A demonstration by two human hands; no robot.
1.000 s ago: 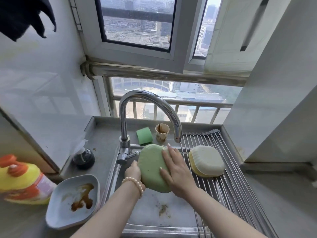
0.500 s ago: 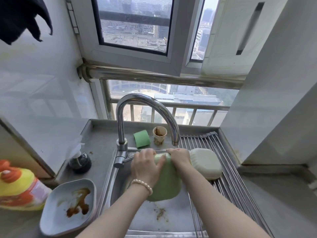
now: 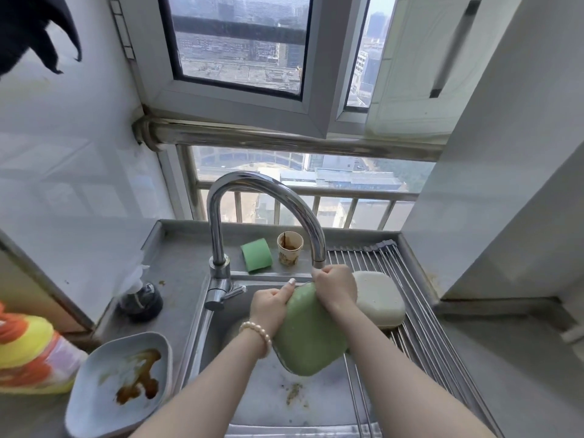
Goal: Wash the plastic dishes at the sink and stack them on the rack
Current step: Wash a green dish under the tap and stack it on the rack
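1. Both hands hold the green dish over the sink: left hand fingers curled round its left edge, right hand fingers gripping its top rim under the faucet.
2. The dish is glossy, rounded-square, tilted upright.
3. A cream dish sits just right on the rack; a stained grey dish waits on the counter.

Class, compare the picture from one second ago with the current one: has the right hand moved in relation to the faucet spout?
Yes. The right hand has moved up off the green dish's back to its top edge, just under the faucet spout.
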